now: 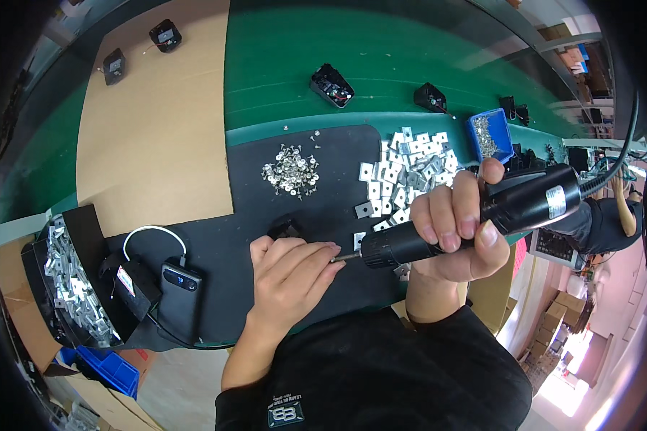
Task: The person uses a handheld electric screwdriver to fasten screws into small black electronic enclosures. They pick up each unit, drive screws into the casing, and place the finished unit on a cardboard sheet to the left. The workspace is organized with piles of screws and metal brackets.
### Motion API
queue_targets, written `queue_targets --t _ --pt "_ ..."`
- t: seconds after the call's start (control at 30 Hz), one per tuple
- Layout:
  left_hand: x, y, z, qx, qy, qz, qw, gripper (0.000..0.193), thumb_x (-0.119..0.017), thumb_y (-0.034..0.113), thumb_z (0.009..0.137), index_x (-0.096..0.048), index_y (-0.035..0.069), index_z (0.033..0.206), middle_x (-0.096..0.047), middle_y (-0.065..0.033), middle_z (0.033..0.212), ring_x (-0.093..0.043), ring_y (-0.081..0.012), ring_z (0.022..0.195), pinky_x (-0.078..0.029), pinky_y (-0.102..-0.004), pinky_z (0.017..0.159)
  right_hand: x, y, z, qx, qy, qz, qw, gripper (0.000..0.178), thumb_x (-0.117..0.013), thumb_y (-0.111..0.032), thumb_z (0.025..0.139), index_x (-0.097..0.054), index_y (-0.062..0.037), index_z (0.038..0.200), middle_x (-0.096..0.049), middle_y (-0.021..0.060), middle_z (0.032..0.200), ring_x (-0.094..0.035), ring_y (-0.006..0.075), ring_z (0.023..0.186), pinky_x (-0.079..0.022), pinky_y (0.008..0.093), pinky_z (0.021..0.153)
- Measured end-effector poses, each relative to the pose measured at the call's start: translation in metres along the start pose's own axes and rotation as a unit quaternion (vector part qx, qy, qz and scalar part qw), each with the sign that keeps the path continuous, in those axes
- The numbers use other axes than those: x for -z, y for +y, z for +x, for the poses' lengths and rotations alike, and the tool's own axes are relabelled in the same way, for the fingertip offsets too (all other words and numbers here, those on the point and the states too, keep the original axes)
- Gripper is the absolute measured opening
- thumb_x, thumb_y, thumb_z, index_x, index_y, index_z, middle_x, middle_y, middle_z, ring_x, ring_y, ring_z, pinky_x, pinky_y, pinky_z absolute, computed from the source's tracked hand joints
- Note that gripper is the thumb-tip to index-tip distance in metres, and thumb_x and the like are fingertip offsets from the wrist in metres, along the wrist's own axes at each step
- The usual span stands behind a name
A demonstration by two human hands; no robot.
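Observation:
My right hand (461, 223) is wrapped round a black electric screwdriver (410, 241), its bit pointing left. At the bit's tip, my left hand (289, 276) has its thumb and fingers pressed together; what they pinch is too small and covered to name. A dark part (286, 228) shows just behind the left fingers, mostly hidden. Beyond the hands lies a loose pile of screws (290, 171) on the black mat (248, 287). Flat metal plates with holes (392, 176) are heaped to the right of the screws, partly behind the screwdriver.
A blue bin of screws (509, 136) stands at the far right. Black housings (331, 85) sit on the green belt (280, 43) and the cardboard sheet (154, 136). At left are a box of metal plates (75, 287) and a cabled power bank (181, 276). Another person (611, 223) works at right.

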State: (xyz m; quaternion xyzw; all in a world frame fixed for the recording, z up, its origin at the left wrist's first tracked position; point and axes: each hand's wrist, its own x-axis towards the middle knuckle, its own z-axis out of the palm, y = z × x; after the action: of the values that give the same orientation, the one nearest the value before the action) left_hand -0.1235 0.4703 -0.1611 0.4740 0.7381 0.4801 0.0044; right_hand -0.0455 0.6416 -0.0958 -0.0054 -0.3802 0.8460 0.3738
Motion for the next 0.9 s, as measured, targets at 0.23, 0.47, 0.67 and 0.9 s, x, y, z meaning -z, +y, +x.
queue_targets --t 0.23,0.47,0.67,0.9 --pt "0.0045 -0.0001 0.0032 -0.003 -0.002 -0.003 1.0 0.017 -0.075 0.012 0.065 -0.069 0.005 0.08 -0.068 -0.0018 0.081 -0.057 -0.0164 0.072 -0.034 -0.0315 0.073 0.0002 0.0013 0.0023 0.014 -0.066 0.033 0.997 0.048 -0.057 -0.012 0.082 -0.036 -0.0054 0.125 -0.048 0.0006 0.076 -0.051 0.0094 0.062 -0.043 0.0261 0.059" --pt "0.0017 -0.0062 -0.0009 -0.013 0.004 -0.004 1.0 0.021 -0.076 0.014 0.064 -0.069 0.007 0.082 -0.067 0.0009 0.082 -0.055 -0.0157 0.073 -0.032 -0.0316 0.069 0.0035 0.0015 0.0026 0.009 -0.084 0.027 0.996 0.048 -0.059 -0.012 0.083 -0.037 -0.0058 0.125 -0.049 0.0001 0.076 -0.052 0.0091 0.062 -0.043 0.0256 0.059" --pt "0.0044 -0.005 0.0029 0.004 0.013 -0.03 0.999 0.018 -0.076 0.011 0.064 -0.07 0.005 0.08 -0.068 -0.0025 0.078 -0.057 -0.017 0.072 -0.035 -0.0316 0.073 0.0037 0.0007 0.0008 0.011 -0.079 0.021 0.997 0.047 -0.061 -0.012 0.082 -0.039 -0.006 0.124 -0.05 -0.0002 0.075 -0.052 0.009 0.062 -0.043 0.0249 0.058" --pt "0.0041 -0.005 0.0039 0.003 0.002 -0.021 1.0 0.019 -0.076 0.012 0.063 -0.07 0.005 0.08 -0.068 -0.0027 0.079 -0.057 -0.0173 0.072 -0.035 -0.0317 0.073 0.0019 -0.0008 0.0009 0.009 -0.083 0.025 0.996 0.046 -0.061 -0.011 0.082 -0.04 -0.0059 0.123 -0.051 -0.0001 0.075 -0.053 0.0093 0.063 -0.043 0.0251 0.059"
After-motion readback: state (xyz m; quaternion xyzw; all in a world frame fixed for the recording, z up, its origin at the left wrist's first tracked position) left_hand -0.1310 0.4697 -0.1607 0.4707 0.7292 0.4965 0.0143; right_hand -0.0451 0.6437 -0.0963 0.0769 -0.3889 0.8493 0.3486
